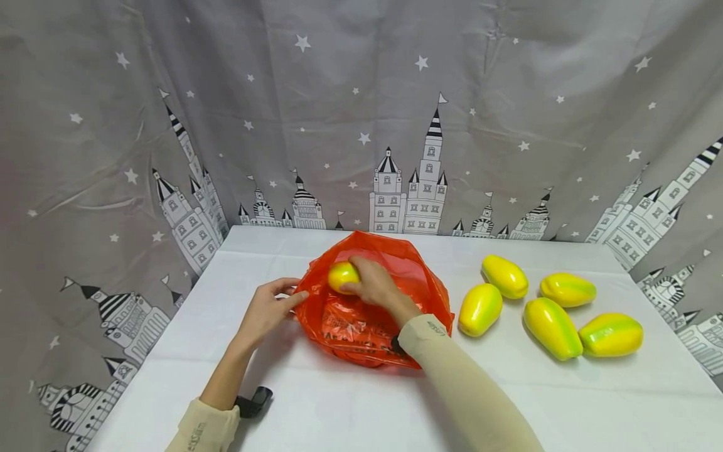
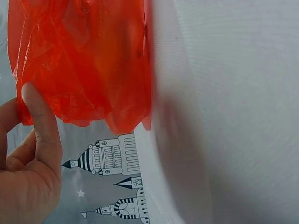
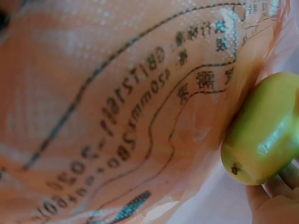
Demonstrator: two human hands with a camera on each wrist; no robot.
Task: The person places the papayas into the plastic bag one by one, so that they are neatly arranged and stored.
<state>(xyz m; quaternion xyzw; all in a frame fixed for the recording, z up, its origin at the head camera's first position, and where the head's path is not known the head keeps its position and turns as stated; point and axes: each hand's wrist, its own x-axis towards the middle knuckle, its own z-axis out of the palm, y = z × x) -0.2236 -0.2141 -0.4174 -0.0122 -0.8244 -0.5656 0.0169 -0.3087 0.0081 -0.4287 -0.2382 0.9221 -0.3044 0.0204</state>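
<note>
Where the bench (image 1: 333,408) ends: along the gray curtain (image 1: 327,94) at 12 o'clock, right by the far rim of the red bag (image 1: 437,295), from which all directions are read.
Side edges: the left one slants down toward 8 o'clock, the right one toward 4.
Room around the bag: white surface runs out to the left edge at 9 o'clock and more widely toward 6.
Loose fruits (image 1: 552,328): five, yellow with green, grouped around 3 o'clock, the outermost nearer the right edge than the bag.
Left hand (image 1: 273,307): at 9 o'clock, pinching the bag's rim.
Right hand (image 1: 375,282): inside the open mouth, forearm entering from 5 o'clock, fingers curled round one fruit.
Held fruit (image 1: 341,276): within the mouth toward 10 o'clock, between both hands.
</note>
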